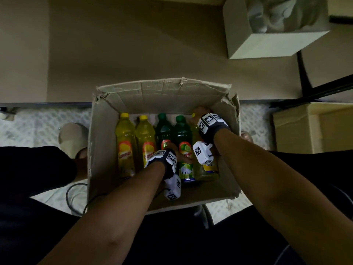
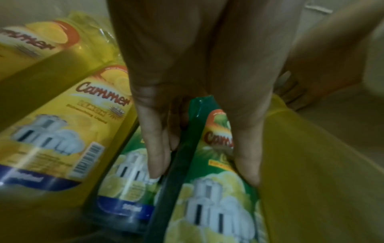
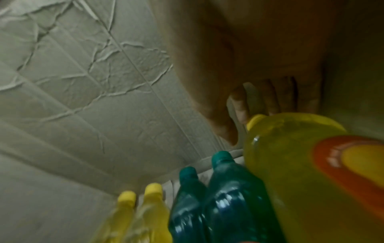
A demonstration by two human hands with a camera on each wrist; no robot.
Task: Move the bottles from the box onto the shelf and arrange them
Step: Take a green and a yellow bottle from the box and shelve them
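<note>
An open cardboard box (image 1: 162, 92) on the floor holds several Cammer bottles lying side by side. Two yellow ones (image 1: 125, 146) lie at the left, a green one (image 1: 163, 131) beside them. My left hand (image 1: 175, 150) grips the second green bottle (image 2: 207, 205) at its label, fingers (image 2: 155, 148) down one side and thumb on the other. At the right lies another yellow bottle (image 3: 290, 172). My right hand (image 1: 198, 113) curls round its neck by the yellow cap, near the box's far right corner. Both bottles rest in the box.
A beige surface (image 1: 133, 44) lies beyond the box. A pale box with crumpled white wrapping (image 1: 267, 44) stands at the upper right, with another carton (image 1: 305, 127) at the right. A black cable (image 1: 72, 197) and a foot (image 1: 72, 136) are left of the box.
</note>
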